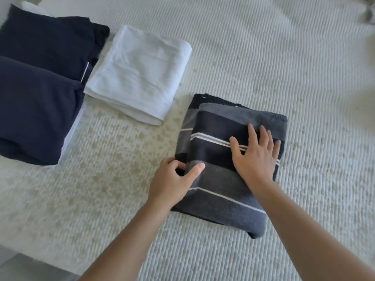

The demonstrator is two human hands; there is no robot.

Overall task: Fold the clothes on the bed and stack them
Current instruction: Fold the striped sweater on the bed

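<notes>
Striped sweater (221,179) (folded) under right hand's (256,157) flat fingers (263,134).

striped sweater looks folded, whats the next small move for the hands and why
Probably slide both hands under the folded grey and black striped sweater and lift it toward the folded piles. It already lies as a compact rectangle; the left hand grips its left edge and the right hand rests flat on top. The folded white cloth and the folded dark navy garments lie to the left on the cream ribbed bedspread.
</notes>
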